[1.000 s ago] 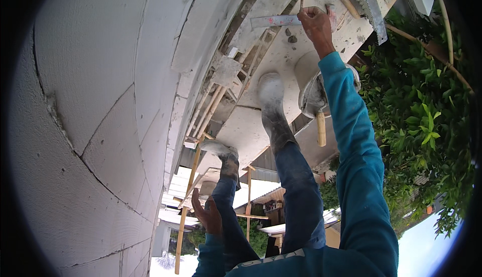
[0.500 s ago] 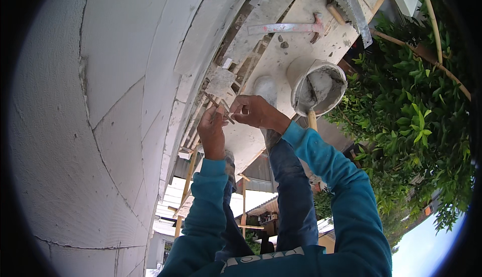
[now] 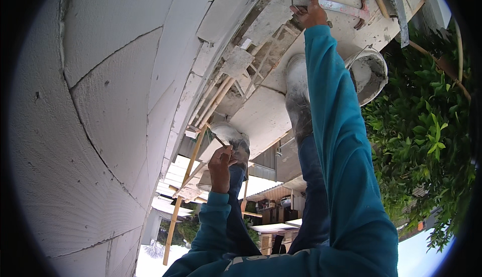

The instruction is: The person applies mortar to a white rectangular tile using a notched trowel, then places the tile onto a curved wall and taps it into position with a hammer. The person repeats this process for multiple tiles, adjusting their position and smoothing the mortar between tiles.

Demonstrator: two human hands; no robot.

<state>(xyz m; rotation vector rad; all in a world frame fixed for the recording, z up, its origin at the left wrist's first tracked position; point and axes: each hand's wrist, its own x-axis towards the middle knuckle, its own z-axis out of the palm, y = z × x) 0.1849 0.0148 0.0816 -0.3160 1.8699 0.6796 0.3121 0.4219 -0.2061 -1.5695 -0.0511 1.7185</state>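
Observation:
Stretched far forward, my right hand [image 3: 312,15] is closed round the handle of a claw hammer [image 3: 346,9]. The hammer's worn, reddish head lies to the right, over the pale work board. Much nearer my body, my left hand [image 3: 220,169] pinches a thin dark rod [image 3: 219,140], like a long nail, which sticks up past the fingertips. The hidden lower part of that rod lies within my fingers.
A block wall [image 3: 115,76] rises along my left. Right of my outstretched arm stands a mortar-caked bucket [image 3: 370,76], beside leafy branches [image 3: 427,126]. A handsaw [image 3: 399,13] lies at the far right. Bamboo poles [image 3: 217,103] and a mortar-spattered platform [image 3: 263,119] are below me.
My hands were together at the thin rod. Now my right hand has gone forward and taken hold of the hammer, while my left has drawn back with the rod.

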